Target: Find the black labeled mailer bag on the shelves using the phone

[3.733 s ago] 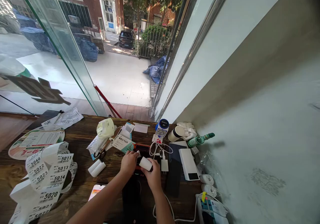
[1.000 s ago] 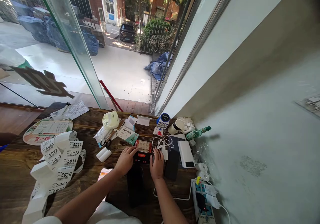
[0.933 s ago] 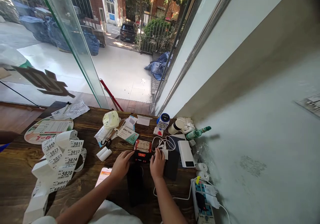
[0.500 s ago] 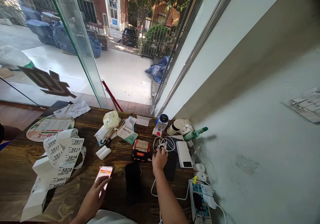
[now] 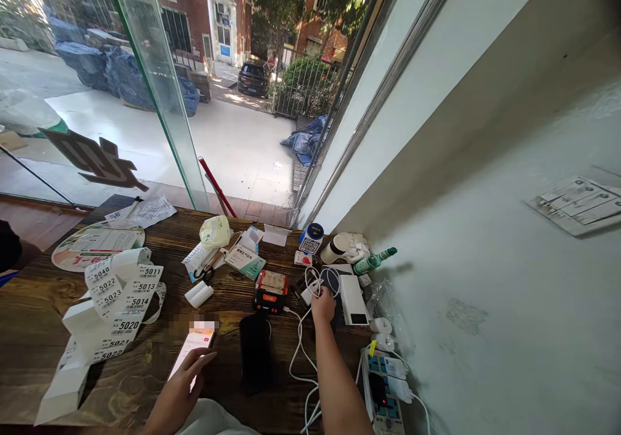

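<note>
Head view: left hand lies flat, fingers spread, on a lit phone on the wooden bench, left of the orange-and-black printer. Right hand, just right of that printer, is pinched shut on a white charger cable

Left hand: lying on a lit phone at the near edge of the wooden table, fingers spread over its screen.
Right hand: pinching a white charger and its coiled cable.
Between the hands: a black case is lying flat.
Just beyond it: a red-and-black printer is sitting.
Right of the right hand: a white power bank is lying.
Left of the left hand: numbered label strips are curling.
</note>
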A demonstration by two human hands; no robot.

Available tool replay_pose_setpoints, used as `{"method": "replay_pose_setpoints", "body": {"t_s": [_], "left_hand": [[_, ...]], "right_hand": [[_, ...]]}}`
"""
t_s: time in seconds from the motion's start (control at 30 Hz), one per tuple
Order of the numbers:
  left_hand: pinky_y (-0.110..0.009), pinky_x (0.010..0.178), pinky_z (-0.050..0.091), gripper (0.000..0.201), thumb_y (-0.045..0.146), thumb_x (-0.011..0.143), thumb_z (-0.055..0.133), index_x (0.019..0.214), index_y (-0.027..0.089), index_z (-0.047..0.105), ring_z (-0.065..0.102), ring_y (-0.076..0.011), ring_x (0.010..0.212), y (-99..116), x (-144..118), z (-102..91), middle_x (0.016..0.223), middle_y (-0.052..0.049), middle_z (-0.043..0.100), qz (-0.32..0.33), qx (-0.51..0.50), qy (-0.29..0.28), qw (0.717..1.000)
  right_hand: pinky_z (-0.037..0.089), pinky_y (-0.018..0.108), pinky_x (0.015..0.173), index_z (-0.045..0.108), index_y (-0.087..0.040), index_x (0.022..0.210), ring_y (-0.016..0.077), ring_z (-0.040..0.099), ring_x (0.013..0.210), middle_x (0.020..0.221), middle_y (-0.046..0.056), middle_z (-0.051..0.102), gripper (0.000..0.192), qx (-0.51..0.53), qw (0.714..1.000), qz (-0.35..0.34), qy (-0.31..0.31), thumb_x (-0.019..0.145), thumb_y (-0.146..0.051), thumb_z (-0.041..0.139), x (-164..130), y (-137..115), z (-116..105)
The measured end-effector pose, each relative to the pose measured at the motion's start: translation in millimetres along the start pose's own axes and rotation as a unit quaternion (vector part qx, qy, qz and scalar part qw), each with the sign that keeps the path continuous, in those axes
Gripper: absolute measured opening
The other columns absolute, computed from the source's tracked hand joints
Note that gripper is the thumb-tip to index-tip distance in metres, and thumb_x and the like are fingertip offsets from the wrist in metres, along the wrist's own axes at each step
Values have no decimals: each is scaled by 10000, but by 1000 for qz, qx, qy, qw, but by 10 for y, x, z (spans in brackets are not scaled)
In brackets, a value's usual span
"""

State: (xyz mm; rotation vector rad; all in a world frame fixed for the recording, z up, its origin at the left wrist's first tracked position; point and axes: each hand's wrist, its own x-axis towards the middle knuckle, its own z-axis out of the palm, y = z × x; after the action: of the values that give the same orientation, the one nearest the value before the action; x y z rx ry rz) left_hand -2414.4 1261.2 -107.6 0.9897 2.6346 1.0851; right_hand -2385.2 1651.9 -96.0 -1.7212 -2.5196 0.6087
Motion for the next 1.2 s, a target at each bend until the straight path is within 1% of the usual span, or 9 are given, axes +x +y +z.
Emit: {"method": "replay_pose_setpoints", "body": {"t_s": [0.27, 0.5, 0.63, 0.77, 0.9, 0.97, 1.03, 1.1, 1.2], "left_hand": [[-272, 850, 565, 389, 202, 857, 404, 1106, 311, 683, 678, -184, 1002, -2, -56, 80, 1139, -39, 669, -34, -16, -12, 999], [-294, 869, 563, 360, 257, 827, 468, 1090, 307, 709, 676, -211, 1014, 180, 192, -46, 1123, -56, 680, -26, -61, -44, 997], [-343, 950, 520, 355, 317, 804, 514, 1100, 276, 707, 634, -243, 1075, 570, 530, 1, 1176, -77, 661, -62, -172, -135, 974], [-417, 1120, 353, 479, 544, 819, 532, 1114, 195, 678, 544, -270, 1212, 1308, 1048, 180, 1221, -103, 646, -158, -379, -220, 885], [-403, 931, 504, 469, 563, 878, 445, 1037, 149, 601, 656, -247, 976, 1966, 1534, 317, 990, -105, 689, -328, -631, -312, 630], [-299, 665, 543, 196, 337, 880, 532, 902, 144, 556, 642, -172, 650, 2118, 1701, 304, 757, -44, 640, -415, -642, -307, 567], [-191, 464, 428, 13, 147, 860, 511, 871, 146, 518, 488, -82, 432, 2150, 1809, 220, 619, 35, 522, -446, -634, -303, 554], [-141, 383, 291, 87, 93, 858, 469, 906, 144, 520, 320, -35, 350, 2111, 1870, 68, 560, 86, 390, -436, -634, -314, 556], [-130, 379, 213, 106, 160, 864, 498, 950, 145, 558, 172, -18, 357, 2055, 1916, -218, 546, 110, 279, -368, -612, -392, 579]], "right_hand": [[539, 479, 876, 554, -179, 1235, 263, 601, 1078, 1260, 105, 580, 380, 42, 995, 81, -43, 910, -369, 610, -37, -382, 54], [554, 402, 817, 626, -170, 1070, 197, 648, 922, 1072, 65, 662, 236, 217, 975, 47, 4, 938, -357, 571, -86, -30, -293], [552, 337, 680, 613, -147, 1032, 152, 638, 709, 868, 32, 665, 322, 341, 939, -14, 49, 971, -432, 476, -298, 136, -505], [528, 326, 613, 622, -165, 998, 174, 599, 613, 719, 31, 646, 435, 421, 895, -137, 55, 960, -511, 361, -827, 104, -666], [548, 361, 734, 665, -249, 1015, 213, 655, 807, 905, 66, 688, 288, 429, 856, -288, 25, 953, -359, 406, -1506, 31, -845], [546, 393, 790, 699, -300, 989, 226, 646, 822, 843, 49, 674, 233, 405, 839, -362, 3, 897, -268, 488, -1764, 74, -938], [539, 431, 867, 640, -318, 1176, 261, 637, 966, 986, 77, 673, 394, 356, 830, -428, -38, 829, -166, 535, -1913, 203, -1009], [529, 461, 927, 441, -295, 1391, 288, 612, 1098, 1265, 126, 584, 628, 352, 827, -435, -61, 791, -137, 540, -1947, 404, -1038], [603, 360, 706, 382, -281, 1364, 195, 696, 785, 1267, 140, 570, 493, 440, 843, -309, 0, 881, -193, 419, -1822, 689, -1008]]}}
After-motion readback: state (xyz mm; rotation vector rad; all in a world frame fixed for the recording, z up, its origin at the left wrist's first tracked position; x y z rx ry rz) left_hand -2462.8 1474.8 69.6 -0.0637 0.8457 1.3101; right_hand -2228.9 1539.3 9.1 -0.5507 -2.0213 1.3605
